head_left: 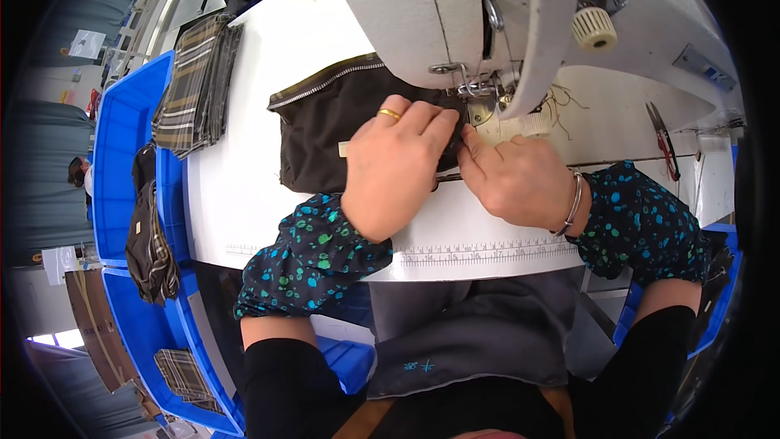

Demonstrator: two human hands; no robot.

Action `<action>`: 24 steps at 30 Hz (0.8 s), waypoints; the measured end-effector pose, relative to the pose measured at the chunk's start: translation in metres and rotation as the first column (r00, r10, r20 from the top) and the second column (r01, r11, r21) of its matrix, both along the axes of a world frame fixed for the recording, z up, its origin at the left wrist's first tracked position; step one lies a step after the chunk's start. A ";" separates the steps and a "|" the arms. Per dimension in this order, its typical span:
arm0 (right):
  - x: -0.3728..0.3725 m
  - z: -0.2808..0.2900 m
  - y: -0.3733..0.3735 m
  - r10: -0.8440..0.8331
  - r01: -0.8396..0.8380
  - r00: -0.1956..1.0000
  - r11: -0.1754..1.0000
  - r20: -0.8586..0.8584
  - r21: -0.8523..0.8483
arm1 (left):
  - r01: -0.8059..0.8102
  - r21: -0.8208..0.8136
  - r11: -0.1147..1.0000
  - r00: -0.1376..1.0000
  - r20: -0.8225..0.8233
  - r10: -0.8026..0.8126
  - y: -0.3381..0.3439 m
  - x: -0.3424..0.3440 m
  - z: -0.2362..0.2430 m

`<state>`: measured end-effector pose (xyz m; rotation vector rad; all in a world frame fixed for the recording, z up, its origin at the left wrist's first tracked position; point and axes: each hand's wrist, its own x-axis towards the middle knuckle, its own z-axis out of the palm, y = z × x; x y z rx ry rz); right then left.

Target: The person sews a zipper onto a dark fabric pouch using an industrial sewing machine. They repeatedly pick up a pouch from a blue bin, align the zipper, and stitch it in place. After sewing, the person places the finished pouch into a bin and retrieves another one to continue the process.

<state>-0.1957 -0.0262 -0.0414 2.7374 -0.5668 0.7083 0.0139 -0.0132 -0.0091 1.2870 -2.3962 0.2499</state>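
Observation:
A dark brown fabric pouch (313,130) with a zipper (325,80) along its far edge lies on the white sewing table (252,219). Its right end sits at the presser foot of the sewing machine (406,12). My left hand (398,158) presses on the pouch, fingers bent and close together, pinching the cloth near the needle. Just right of it, my right hand (516,175) grips the pouch's right edge between thumb and fingers. A small pale label (344,149) shows beside my left hand. The fingertips partly hide the cloth's edge.
Plaid cloth pieces (195,85) are stacked at the table's left edge, by blue bins (130,154). Dark pouches (150,236) hang over a bin's rim. Thread snips (664,140) lie right of the machine, and loose threads (561,106) lie behind the needle. A printed ruler (479,254) runs along the front edge.

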 end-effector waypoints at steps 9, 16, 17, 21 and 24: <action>-0.001 0.000 0.008 -0.012 0.011 0.999 0.999 -0.029 -0.036 | 0.091 0.058 0.994 0.985 0.144 -0.098 0.009 0.007 0.009; -0.001 0.001 0.028 0.041 -0.040 0.999 0.999 -0.032 0.033 | 0.207 0.086 0.975 0.978 -0.008 -0.207 0.010 0.010 0.013; -0.001 0.002 0.028 0.043 -0.041 0.999 0.998 -0.033 0.042 | 0.205 0.070 0.976 0.979 -0.013 -0.205 0.009 0.008 0.011; -0.001 0.004 0.034 0.033 -0.032 0.999 0.998 -0.026 0.063 | 0.202 0.085 0.976 0.979 -0.039 -0.199 0.009 -0.001 -0.001; -0.001 0.003 0.034 0.034 -0.033 0.999 0.998 -0.014 0.053 | 0.202 0.088 0.975 0.979 -0.049 -0.198 0.007 -0.003 -0.003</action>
